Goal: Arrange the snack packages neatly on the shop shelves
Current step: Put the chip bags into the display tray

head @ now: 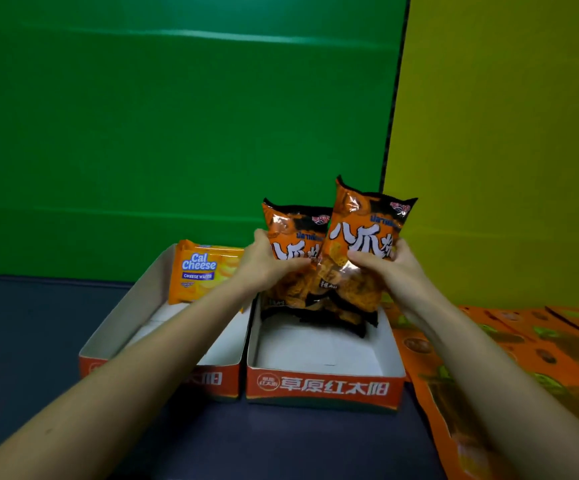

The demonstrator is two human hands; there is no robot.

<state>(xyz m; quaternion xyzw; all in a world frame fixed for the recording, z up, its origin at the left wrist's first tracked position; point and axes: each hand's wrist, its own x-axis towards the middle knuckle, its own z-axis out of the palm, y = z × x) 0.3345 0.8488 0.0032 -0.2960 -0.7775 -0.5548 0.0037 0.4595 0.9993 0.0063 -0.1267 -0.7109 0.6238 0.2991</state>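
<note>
The left hand [264, 261] is gripping one orange octopus-snack bag [291, 237] by its left edge; the right hand [383, 261] is closing around a second bag [364, 233] at its lower half. Both bags are standing upright, long axis vertical, directly above the far end of the right cardboard tray [322, 389]. The drop is probably straight down, the right hand leading.

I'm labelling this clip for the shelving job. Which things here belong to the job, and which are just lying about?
Part of the job:
- left hand and right hand, each holding an orange snack bag
- Cal Cheese pack
- left tray
- right tray

Lying about:
- flattened orange cardboard
</note>
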